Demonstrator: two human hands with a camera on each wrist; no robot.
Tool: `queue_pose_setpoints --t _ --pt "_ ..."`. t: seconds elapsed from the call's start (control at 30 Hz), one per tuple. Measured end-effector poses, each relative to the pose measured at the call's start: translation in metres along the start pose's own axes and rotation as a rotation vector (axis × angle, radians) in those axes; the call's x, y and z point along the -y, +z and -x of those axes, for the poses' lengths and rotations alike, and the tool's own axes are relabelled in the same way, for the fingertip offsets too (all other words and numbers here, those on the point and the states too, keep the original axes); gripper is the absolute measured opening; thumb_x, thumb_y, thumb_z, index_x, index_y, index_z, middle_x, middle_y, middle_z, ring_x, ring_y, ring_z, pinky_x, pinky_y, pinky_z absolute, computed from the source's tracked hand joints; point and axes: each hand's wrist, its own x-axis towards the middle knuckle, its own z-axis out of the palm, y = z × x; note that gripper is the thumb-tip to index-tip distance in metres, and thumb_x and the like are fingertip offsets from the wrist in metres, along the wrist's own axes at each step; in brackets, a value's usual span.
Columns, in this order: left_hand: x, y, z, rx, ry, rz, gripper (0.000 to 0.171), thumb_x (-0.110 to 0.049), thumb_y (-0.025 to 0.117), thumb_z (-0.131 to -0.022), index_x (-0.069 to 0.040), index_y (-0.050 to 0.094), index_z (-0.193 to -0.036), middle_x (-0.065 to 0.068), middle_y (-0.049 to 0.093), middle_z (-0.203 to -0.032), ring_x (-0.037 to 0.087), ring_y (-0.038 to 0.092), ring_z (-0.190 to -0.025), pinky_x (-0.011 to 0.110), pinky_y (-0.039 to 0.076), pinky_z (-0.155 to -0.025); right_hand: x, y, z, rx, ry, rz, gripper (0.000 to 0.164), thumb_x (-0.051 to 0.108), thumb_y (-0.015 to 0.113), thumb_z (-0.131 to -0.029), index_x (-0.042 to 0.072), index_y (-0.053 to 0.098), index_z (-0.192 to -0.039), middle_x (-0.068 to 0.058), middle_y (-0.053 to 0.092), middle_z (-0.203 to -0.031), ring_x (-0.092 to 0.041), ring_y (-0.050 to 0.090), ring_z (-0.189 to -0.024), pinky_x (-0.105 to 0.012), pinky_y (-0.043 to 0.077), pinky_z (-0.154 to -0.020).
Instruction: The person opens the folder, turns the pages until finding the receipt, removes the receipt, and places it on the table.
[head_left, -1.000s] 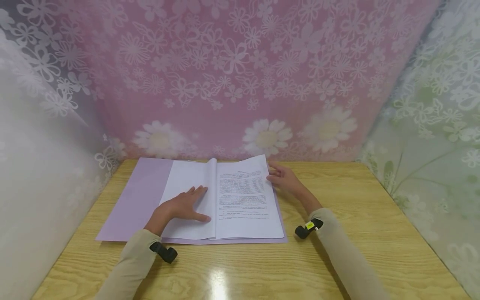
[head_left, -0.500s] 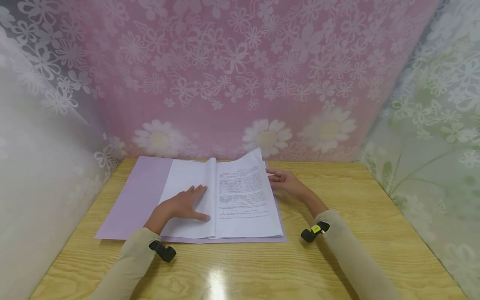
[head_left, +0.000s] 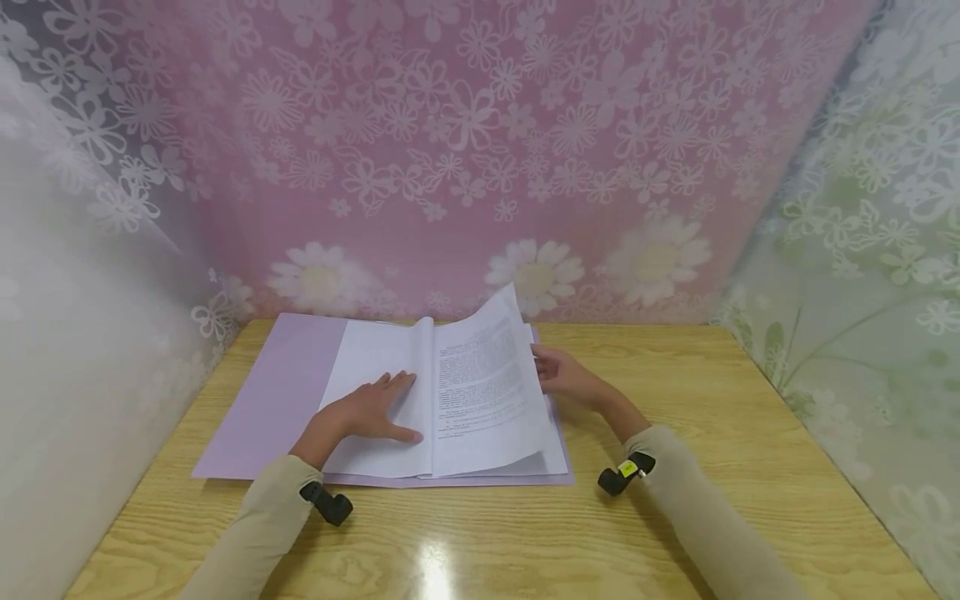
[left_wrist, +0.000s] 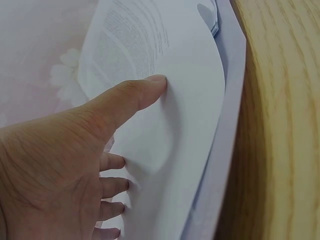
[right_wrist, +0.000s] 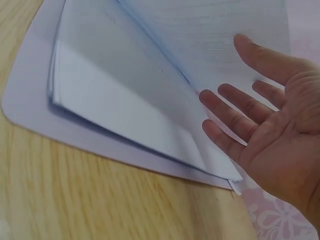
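A lilac folder (head_left: 270, 400) lies opened on the table with a stack of printed white sheets inside. My left hand (head_left: 367, 408) rests with spread fingers on the left-hand page (head_left: 360, 350), beside the curved fold; in the left wrist view its thumb (left_wrist: 135, 95) touches the paper. At the right edge of the folder, my right hand (head_left: 573, 379) is beside a printed sheet (head_left: 483, 383) whose right side stands lifted. The right wrist view shows that hand's fingers (right_wrist: 232, 112) extended and apart, near the underside of the raised sheet (right_wrist: 210, 45). Exact contact there is unclear.
Beneath everything is a wooden table (head_left: 675, 375). A pink floral curtain (head_left: 420, 250) hangs behind it, with pale floral panels (head_left: 862, 333) at the sides. Further sheets (right_wrist: 110, 85) lie flat under the raised one.
The printed sheet's right side has risen and swung leftward, its upper corner higher. My right hand has shifted slightly down along the edge. The left hand has stayed in place.
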Motion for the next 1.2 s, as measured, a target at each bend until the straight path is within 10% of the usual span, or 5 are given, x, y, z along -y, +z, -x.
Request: queue_pose_setpoints --t 1.2 --pt "-0.008 -0.016 0.004 -0.043 0.047 -0.004 0.111 -0.066 0.072 -0.084 -0.010 0.021 -0.164 0.018 0.019 -0.170 0.044 0.019 -0.156 0.063 0.025 -0.122 0.030 0.050 -0.038 0.082 -0.042 0.077 0.105 0.012 0.081 -0.088 0.037 0.013 -0.164 -0.005 0.018 -0.172 -0.037 0.038 -0.150 -0.059 0.038 -0.117"
